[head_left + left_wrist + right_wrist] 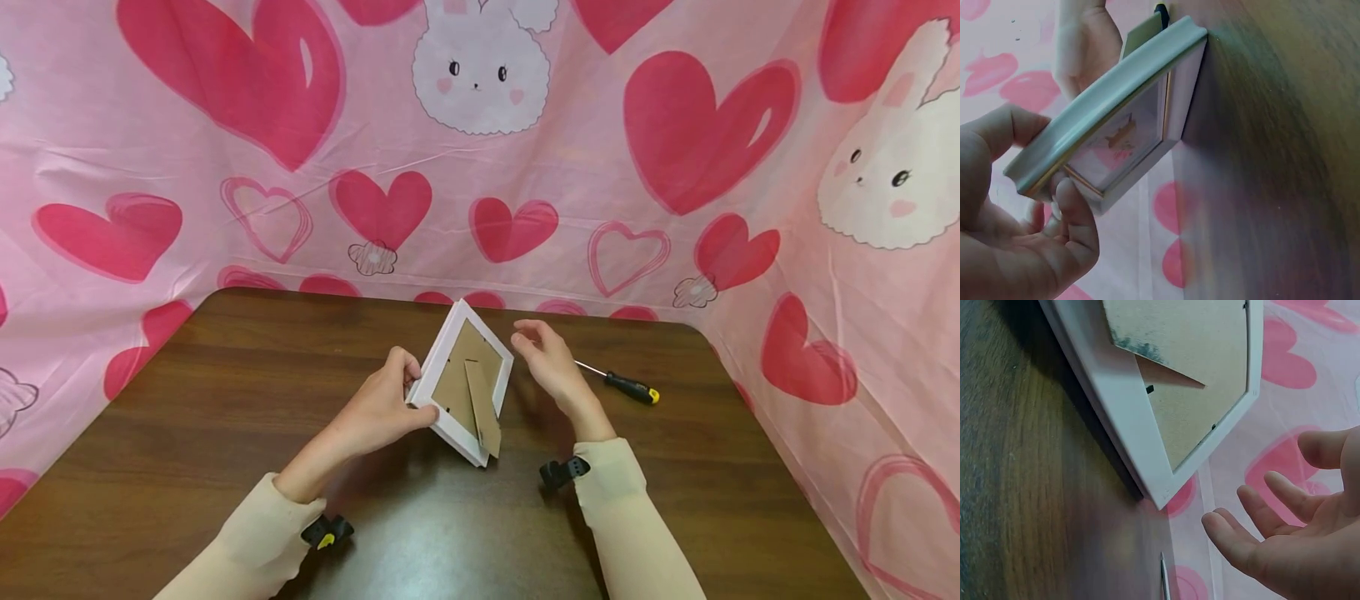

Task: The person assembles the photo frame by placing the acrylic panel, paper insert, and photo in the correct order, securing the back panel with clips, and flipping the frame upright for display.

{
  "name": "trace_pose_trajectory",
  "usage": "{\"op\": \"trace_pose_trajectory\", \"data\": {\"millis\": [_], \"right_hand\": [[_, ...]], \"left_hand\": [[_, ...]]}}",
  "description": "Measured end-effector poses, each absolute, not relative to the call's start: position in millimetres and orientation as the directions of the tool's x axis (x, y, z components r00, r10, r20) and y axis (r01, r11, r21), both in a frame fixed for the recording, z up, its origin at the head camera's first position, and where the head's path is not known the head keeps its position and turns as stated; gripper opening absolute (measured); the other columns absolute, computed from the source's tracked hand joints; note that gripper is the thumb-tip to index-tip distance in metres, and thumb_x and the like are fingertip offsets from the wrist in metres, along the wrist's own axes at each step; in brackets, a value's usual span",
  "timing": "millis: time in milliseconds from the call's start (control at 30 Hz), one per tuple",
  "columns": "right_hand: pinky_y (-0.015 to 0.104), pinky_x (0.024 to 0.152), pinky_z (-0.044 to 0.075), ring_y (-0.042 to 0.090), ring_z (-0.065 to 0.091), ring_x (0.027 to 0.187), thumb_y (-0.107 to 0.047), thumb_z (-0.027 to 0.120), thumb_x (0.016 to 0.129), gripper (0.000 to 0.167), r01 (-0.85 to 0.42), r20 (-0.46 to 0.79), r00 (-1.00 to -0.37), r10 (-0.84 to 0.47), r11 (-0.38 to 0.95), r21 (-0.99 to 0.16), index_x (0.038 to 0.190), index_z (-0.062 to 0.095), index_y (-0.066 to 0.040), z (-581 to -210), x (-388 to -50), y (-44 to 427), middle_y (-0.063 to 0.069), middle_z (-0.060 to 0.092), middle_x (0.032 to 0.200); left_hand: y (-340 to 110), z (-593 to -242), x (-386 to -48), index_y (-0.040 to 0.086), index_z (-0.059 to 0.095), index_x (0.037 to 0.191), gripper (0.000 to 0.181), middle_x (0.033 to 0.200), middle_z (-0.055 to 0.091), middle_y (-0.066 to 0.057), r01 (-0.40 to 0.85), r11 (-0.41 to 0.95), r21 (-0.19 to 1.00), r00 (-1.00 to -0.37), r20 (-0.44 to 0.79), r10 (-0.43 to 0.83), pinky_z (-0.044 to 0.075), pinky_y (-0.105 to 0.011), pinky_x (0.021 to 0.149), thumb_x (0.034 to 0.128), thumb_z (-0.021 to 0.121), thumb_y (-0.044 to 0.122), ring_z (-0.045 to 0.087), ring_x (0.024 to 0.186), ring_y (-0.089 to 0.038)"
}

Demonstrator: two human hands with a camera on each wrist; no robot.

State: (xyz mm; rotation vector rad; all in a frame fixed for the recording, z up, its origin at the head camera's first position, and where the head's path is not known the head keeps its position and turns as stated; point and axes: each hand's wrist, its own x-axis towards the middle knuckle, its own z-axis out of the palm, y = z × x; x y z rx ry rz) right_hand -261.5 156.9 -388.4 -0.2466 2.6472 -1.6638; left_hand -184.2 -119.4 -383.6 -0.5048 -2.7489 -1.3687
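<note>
A white picture frame (447,343) is tilted over the table, its brown backing board (455,387) and fold-out stand (481,408) facing my body. My left hand (386,404) grips its left edge, thumb on the back and fingers round the front. In the left wrist view the frame's front shows a gold inner line and a picture (1124,139) behind glazing. Small dark tabs (1150,389) sit along the backing's edge in the right wrist view. My right hand (551,362) hovers just right of the frame, apart from it, fingers loosely bent and holding nothing.
A screwdriver (632,388) with a black and yellow handle lies on the dark wooden table (300,367), right of my right hand. A pink cloth (525,158) with hearts and rabbits hangs behind the table and along both sides.
</note>
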Motion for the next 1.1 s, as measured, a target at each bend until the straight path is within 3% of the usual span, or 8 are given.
{"op": "trace_pose_trajectory", "data": {"millis": [300,733,933,1100], "right_hand": [[0.052,0.109,0.050,0.036,0.061,0.128,-0.023,0.057,0.109,0.041,-0.127,0.090,-0.989,-0.115,0.376,-0.918,0.145,0.057,-0.004,-381.1,-258.9,153.9,0.021,0.060,0.144],[0.056,0.111,0.049,0.039,0.056,0.135,-0.020,0.055,0.111,0.044,-0.105,0.076,-0.991,-0.109,0.292,-0.951,0.149,0.052,0.000,-378.4,-259.3,154.0,0.024,0.056,0.147],[0.058,0.109,0.050,0.044,0.059,0.129,-0.017,0.054,0.111,0.043,-0.089,0.067,-0.993,-0.100,0.235,-0.968,0.150,0.051,0.001,-374.6,-258.4,153.3,0.026,0.058,0.139],[0.056,0.108,0.052,0.046,0.058,0.130,-0.019,0.053,0.112,0.046,-0.075,0.055,-0.993,-0.103,0.208,-0.975,0.152,0.049,0.001,-372.9,-257.7,155.8,0.025,0.056,0.143]], "left_hand": [[-117.1,-378.7,-182.5,0.005,0.049,0.124,0.056,0.100,0.066,-0.007,0.371,0.520,0.769,-0.929,0.297,0.223,0.050,-0.029,0.073,0.0766,0.080,0.003,0.062,0.080,-0.014],[-111.7,-372.1,-178.1,0.007,0.056,0.123,0.057,0.095,0.063,-0.001,0.464,0.548,0.696,-0.883,0.410,0.228,0.048,-0.028,0.066,0.0722,0.080,-0.001,0.056,0.074,-0.012],[-108.7,-370.6,-175.3,0.006,0.057,0.123,0.057,0.093,0.062,-0.001,0.502,0.548,0.669,-0.862,0.435,0.259,0.048,-0.026,0.063,0.0738,0.085,-0.001,0.053,0.075,-0.013],[-106.7,-370.3,-174.5,0.007,0.058,0.126,0.059,0.093,0.063,0.001,0.515,0.530,0.673,-0.856,0.427,0.290,0.046,-0.025,0.061,0.0762,0.090,0.003,0.052,0.071,-0.012]]}}
